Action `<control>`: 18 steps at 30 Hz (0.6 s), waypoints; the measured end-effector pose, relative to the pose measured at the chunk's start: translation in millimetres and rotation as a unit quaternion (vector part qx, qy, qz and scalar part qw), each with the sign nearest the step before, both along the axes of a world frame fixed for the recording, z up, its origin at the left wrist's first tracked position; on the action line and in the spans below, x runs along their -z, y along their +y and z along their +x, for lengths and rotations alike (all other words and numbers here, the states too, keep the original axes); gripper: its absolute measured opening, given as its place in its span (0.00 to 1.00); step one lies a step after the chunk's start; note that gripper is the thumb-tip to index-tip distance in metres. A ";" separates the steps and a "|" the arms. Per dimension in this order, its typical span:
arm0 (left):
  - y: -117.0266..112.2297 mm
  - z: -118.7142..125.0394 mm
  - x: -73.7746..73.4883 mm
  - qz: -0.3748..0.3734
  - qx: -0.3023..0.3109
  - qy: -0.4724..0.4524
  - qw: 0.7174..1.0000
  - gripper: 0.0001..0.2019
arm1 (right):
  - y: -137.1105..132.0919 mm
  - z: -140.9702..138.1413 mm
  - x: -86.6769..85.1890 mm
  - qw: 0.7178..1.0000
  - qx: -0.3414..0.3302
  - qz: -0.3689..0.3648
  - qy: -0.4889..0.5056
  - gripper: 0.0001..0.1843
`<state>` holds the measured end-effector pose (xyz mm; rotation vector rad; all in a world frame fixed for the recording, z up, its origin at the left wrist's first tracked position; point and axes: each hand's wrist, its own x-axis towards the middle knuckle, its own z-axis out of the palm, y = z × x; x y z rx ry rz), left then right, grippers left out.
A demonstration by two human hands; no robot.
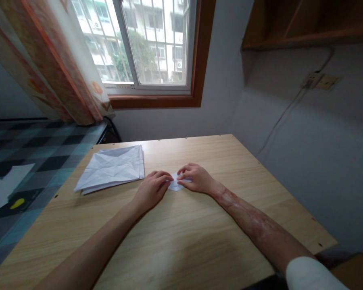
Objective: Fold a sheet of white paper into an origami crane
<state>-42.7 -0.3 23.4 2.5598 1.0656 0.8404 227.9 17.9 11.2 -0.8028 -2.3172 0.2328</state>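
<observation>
A small folded piece of white paper (176, 184) lies on the wooden table (199, 225), mostly covered by my hands. My left hand (153, 188) curls its fingers over the paper's left side and presses it down. From the other side, my right hand (196, 178) pinches the paper's right part with bent fingers. Both hands meet over the paper near the table's middle.
A stack of creased white paper sheets (113, 167) lies on the table to the left of my hands. A bed with a checked cover (27, 161) stands left of the table. A window and a curtain (57, 56) are behind, a grey wall on the right.
</observation>
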 end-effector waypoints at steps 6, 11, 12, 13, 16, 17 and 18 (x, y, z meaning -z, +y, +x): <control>-2.5 0.1 -2.3 -0.003 -0.002 0.018 1.000 0.11 | -0.5 -2.8 0.4 0.999 0.023 -0.031 0.016 0.03; -5.7 0.8 -3.7 -0.006 -0.031 0.027 0.999 0.09 | -3.2 -5.0 0.7 0.999 0.043 -0.026 0.001 0.15; -6.2 1.0 -4.0 -0.005 -0.034 0.028 0.999 0.08 | -4.0 -5.1 0.6 0.999 0.045 -0.023 -0.007 0.17; -6.7 1.2 -4.5 -0.005 -0.033 0.029 0.999 0.08 | -4.9 -5.1 0.2 0.999 0.043 -0.022 -0.013 0.18; -7.1 1.4 -5.5 -0.010 -0.025 0.017 0.999 0.06 | -7.6 -5.6 -1.6 0.999 0.021 -0.034 -0.012 0.15; -6.9 1.2 -5.6 -0.012 -0.024 0.009 1.000 0.06 | -8.3 -5.8 -2.4 0.999 0.014 -0.040 -0.007 0.14; -6.5 1.0 -5.5 -0.015 -0.023 0.001 1.000 0.06 | -8.7 -6.0 -3.0 0.999 0.009 -0.046 -0.002 0.12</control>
